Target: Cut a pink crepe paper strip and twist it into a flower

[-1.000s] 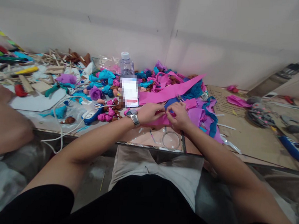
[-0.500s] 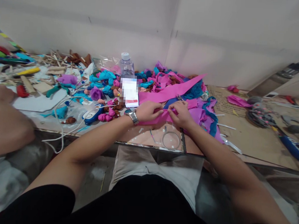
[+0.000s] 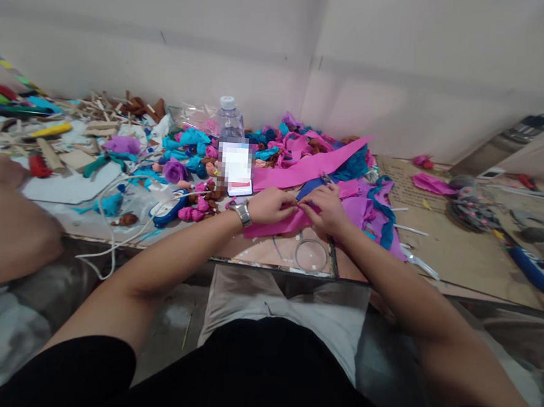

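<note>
A pink crepe paper strip (image 3: 268, 229) hangs from the fingers of both my hands, just above the table's front edge. My left hand (image 3: 272, 206), with a watch on its wrist, pinches the paper's upper edge. Close beside it, my right hand (image 3: 326, 208) pinches the same edge with thumb and forefinger. Behind the hands lies a longer pink crepe strip (image 3: 311, 168), with a small metal tool (image 3: 326, 178) on it, partly hidden by my right hand. Purple crepe paper (image 3: 355, 212) lies bunched to the right of that hand.
A phone (image 3: 238, 167) leans before a clear bottle (image 3: 231, 120). Several paper flowers crowd the back and left. A roll of clear tape (image 3: 310, 255) lies near the front edge, cardboard (image 3: 421, 216) to the right. Another person's arm (image 3: 15, 224) rests at left, near a white cable (image 3: 113, 243).
My hands have come closer together at the paper's upper edge, the right one shifting slightly left. More of the pink strip now hangs below my left hand.
</note>
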The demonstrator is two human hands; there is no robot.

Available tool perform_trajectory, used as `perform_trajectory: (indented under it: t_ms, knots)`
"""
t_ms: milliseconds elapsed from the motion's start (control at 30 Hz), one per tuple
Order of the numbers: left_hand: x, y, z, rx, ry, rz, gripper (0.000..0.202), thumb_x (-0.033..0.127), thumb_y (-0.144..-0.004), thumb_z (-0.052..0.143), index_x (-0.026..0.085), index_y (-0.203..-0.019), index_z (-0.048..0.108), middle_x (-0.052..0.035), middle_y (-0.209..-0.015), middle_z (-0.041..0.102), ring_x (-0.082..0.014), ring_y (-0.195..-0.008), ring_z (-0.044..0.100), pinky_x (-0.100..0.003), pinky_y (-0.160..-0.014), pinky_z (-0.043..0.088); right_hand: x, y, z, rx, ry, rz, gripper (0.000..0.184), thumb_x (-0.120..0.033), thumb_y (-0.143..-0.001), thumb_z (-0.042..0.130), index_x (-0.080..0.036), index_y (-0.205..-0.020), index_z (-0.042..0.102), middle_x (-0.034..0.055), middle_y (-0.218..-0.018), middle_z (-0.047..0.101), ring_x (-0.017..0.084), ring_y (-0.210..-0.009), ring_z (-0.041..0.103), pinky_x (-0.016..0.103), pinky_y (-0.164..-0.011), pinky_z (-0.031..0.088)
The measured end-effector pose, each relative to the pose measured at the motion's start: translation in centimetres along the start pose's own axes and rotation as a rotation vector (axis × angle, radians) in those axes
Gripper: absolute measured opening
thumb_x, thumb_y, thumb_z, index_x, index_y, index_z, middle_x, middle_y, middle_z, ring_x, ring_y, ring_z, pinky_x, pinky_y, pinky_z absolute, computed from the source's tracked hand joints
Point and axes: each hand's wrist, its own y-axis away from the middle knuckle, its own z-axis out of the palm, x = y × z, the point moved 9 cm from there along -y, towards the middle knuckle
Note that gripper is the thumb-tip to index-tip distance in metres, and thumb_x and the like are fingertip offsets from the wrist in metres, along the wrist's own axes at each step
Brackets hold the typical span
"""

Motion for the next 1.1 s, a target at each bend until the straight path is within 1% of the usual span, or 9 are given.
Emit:
perform_trajectory:
  t_ms: [133,233,367,467,633,733,833,1000,1100]
  knots:
    - [-0.3,-0.1,-0.2,-0.04,0.066,-0.043,0.034,0.039,-0.099,0.055,0.015,-0.092,0.077,-0.0031,-0.074,0.072,-0.0135,-0.062,0.054,-0.028,-0.064,0.033,0.3,0.1,-0.4,0.034,0.011,-0.003,0.02,-0.039,-0.104,0.063,-0.023,-0.099,0.075,0.0056,-0.098,0.083,0.027,-0.099,0.068,0.05,-0.101,0.03]
    - [-0.5,-0.1,-0.1,-0.051,0.132,-0.056,0.034,0.039,-0.098,0.054,0.014,-0.092,0.075,-0.0026,-0.075,0.072,-0.0136,-0.063,0.057,-0.027,-0.064,0.034,0.2,0.1,-0.3,0.024,0.014,-0.016,0.018,-0.039,-0.103,0.065,-0.024,-0.103,0.077,0.0045,-0.099,0.084,0.027,-0.099,0.069,0.05,-0.102,0.03]
    - [-0.9,-0.1,0.3,-0.105,0.177,-0.072,0.029,0.028,-0.092,0.051,0.014,-0.095,0.076,-0.0017,-0.075,0.072,-0.014,-0.064,0.058,-0.027,-0.065,0.038,0.2,0.2,-0.3,0.037,0.008,-0.015,0.02,-0.038,-0.104,0.064,-0.025,-0.099,0.079,0.0036,-0.097,0.085,0.026,-0.098,0.07,0.05,-0.102,0.03]
    - [-1.3,-0.1,0.3,-0.12,0.142,-0.093,0.033,0.022,-0.088,0.047,0.015,-0.097,0.078,-0.0032,-0.082,0.076,-0.0158,-0.069,0.062,-0.029,-0.068,0.041,0.1,0.2,-0.5,0.057,0.007,-0.025,0.017,-0.038,-0.103,0.066,-0.026,-0.099,0.079,0.0026,-0.097,0.085,0.025,-0.096,0.071,0.05,-0.103,0.03]
    - [-1.8,-0.3,-0.4,-0.076,-0.083,-0.144,0.038,0.026,-0.092,0.044,0.016,-0.096,0.08,-0.009,-0.092,0.08,-0.0215,-0.079,0.068,-0.033,-0.072,0.044,0.5,0.1,-1.3,0.095,0.019,0.015,0.016,-0.036,-0.101,0.067,-0.026,-0.096,0.079,0.003,-0.094,0.085,0.025,-0.092,0.072,0.05,-0.101,0.033]
    - [-2.1,-0.2,-1.0,-0.053,-0.231,-0.216,0.041,0.027,-0.095,0.042,0.015,-0.101,0.082,-0.0126,-0.095,0.081,-0.0243,-0.082,0.07,-0.035,-0.074,0.045,0.7,0.1,-1.6,0.11,0.03,0.02,0.013,-0.033,-0.098,0.07,-0.025,-0.093,0.079,0.002,-0.09,0.084,0.025,-0.089,0.072,0.05,-0.099,0.033]
    - [-2.6,-0.1,-1.7,-0.01,-0.309,-0.307,0.045,0.027,-0.098,0.04,0.014,-0.106,0.082,-0.0155,-0.101,0.081,-0.0265,-0.087,0.072,-0.037,-0.078,0.049,0.8,0.2,-1.4,0.109,0.03,0.02,0.011,-0.031,-0.096,0.071,-0.026,-0.092,0.079,0.0012,-0.088,0.083,0.025,-0.09,0.071,0.05,-0.098,0.033]
    - [-3.2,0.3,-2.6,0.069,-0.316,-0.383,0.044,0.027,-0.099,0.041,0.015,-0.108,0.082,-0.0138,-0.104,0.082,-0.0275,-0.091,0.074,-0.038,-0.083,0.052,1.2,0.2,-1.0,0.088,0.01,0.052,0.012,-0.031,-0.096,0.069,-0.026,-0.091,0.079,0.0016,-0.09,0.084,0.025,-0.091,0.071,0.051,-0.101,0.033]
    - [-2.2,0.2,-2.0,0.059,-0.222,-0.283,0.041,0.027,-0.097,0.043,0.018,-0.112,0.081,-0.0094,-0.106,0.082,-0.025,-0.093,0.074,-0.035,-0.084,0.052,0.8,0.2,-0.6,0.044,-0.013,0.036,0.012,-0.031,-0.096,0.069,-0.026,-0.094,0.079,0.002,-0.093,0.085,0.025,-0.092,0.071,0.051,-0.102,0.032]
